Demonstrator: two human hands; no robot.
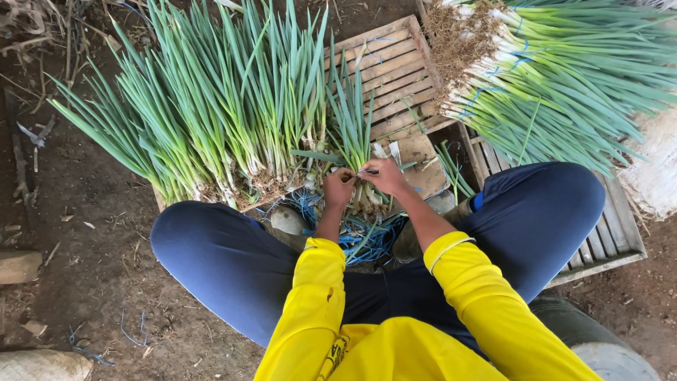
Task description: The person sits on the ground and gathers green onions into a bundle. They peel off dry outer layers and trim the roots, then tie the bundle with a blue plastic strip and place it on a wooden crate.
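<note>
A: Where is the bunch?

B: At the centre of the frame, between the knees. The bunch (352, 134) of green onions stands nearly upright, leaves fanning toward the top, roots down by the hands. The left hand (338, 188) has its grip closed round the base. The right hand (384, 175) pinches a blue tie (368, 171) against the stalks, fingers closed on it.

A: What could go wrong?

B: As I judge it, the tie is thin and the stalks look slick. If the left grip slackens while the right pulls, the bunch may splay and stalks could drop into the blue ties (367, 236) lying loose below the hands.

A: And pulling too hard?

B: The tie might cut into the pale stems or snap; either would leave the bunch loose.

A: Anything nearby in the way?

B: The loose pile (211, 106) at upper left touches the bunch's left side, so a stray leaf could get caught under the tie. The tied pile (557, 77) at upper right lies well apart. The crate (395, 70) behind them is slatted, so a stalk tipping back could lodge in a gap.
</note>
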